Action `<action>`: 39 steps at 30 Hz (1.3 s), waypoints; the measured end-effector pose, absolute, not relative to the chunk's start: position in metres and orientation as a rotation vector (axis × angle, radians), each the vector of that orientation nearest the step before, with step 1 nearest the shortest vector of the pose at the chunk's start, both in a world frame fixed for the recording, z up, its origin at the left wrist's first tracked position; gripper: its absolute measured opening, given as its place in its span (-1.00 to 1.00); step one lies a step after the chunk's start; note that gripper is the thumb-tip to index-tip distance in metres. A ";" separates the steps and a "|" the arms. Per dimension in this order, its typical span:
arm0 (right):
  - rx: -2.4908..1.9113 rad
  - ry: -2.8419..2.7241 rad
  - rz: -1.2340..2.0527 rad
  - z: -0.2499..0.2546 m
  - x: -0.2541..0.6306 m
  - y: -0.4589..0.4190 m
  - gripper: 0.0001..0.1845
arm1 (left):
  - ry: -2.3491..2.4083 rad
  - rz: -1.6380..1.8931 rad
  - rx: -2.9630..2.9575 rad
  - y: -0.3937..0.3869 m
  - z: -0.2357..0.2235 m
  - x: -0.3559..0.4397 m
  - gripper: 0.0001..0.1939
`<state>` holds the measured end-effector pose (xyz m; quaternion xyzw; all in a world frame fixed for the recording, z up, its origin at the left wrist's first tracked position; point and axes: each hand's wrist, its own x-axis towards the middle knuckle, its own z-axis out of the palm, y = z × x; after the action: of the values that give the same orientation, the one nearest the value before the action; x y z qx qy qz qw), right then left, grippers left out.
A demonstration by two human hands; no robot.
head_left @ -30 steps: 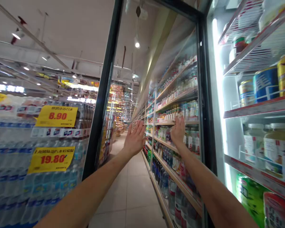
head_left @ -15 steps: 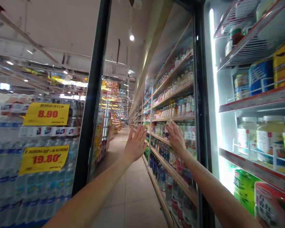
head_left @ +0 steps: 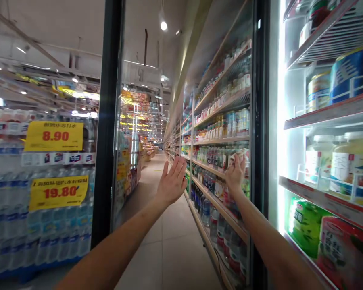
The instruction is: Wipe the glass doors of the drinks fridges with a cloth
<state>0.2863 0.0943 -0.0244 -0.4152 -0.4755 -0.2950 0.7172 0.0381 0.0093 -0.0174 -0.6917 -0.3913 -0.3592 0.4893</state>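
Note:
A tall glass door (head_left: 145, 133) with a black frame stands swung out from a lit drinks fridge. My left hand (head_left: 172, 181) lies flat against the pane near its middle, fingers stretched and holding nothing. Over to the right, my right hand (head_left: 236, 173) presses a pale crumpled cloth (head_left: 243, 154) to the same glass, close to the hinge-side frame. Part of the cloth is hidden behind my fingers. Shelved bottles and the aisle floor show in and through the pane.
Fridge shelves (head_left: 326, 197) at the right hold bottles, cans and a green multipack (head_left: 305, 225). Stacked water bottles (head_left: 48, 237) with yellow price signs (head_left: 55, 136) stand left of the door. A tiled aisle floor (head_left: 145, 257) runs ahead.
My right hand has moved right across the glass with the cloth, towards the frame. My left hand stays about where it was. The view has shifted slightly.

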 end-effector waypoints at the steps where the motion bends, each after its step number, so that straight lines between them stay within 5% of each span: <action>1: -0.925 -1.045 -0.643 -0.028 0.282 0.094 -0.43 | -0.953 -0.867 -1.688 0.009 -0.019 0.038 -0.45; 6: -0.797 -1.417 -0.781 -0.061 0.261 0.089 -0.47 | -0.957 -0.841 -1.706 0.008 -0.032 0.033 -0.46; 12: -0.930 -1.044 -0.598 -0.076 0.270 0.093 -0.45 | -0.908 -0.754 -1.756 0.005 -0.057 0.021 -0.45; 18: -0.804 -1.484 -0.784 -0.089 0.265 0.087 -0.47 | -0.915 -0.762 -1.776 0.005 -0.077 0.015 -0.45; 23: -0.918 -1.075 -0.633 -0.091 0.253 0.086 -0.44 | -0.903 -0.771 -1.783 0.006 -0.086 0.015 -0.47; 28: -0.709 -1.582 -0.778 -0.103 0.218 0.068 -0.50 | -0.927 -0.755 -1.786 0.005 -0.092 0.013 -0.49; 33: -0.833 -1.226 -0.699 -0.105 0.198 0.065 -0.45 | -0.920 -0.720 -1.810 0.002 -0.104 0.009 -0.50; 39: -0.694 -1.585 -0.802 -0.117 0.188 0.063 -0.51 | -0.943 -0.736 -1.807 -0.003 -0.118 -0.005 -0.49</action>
<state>0.1881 0.0628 -0.1175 -0.2967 -0.6779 -0.3429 0.5787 -0.0052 -0.0034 -0.1181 -0.7369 -0.3846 -0.2999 0.4682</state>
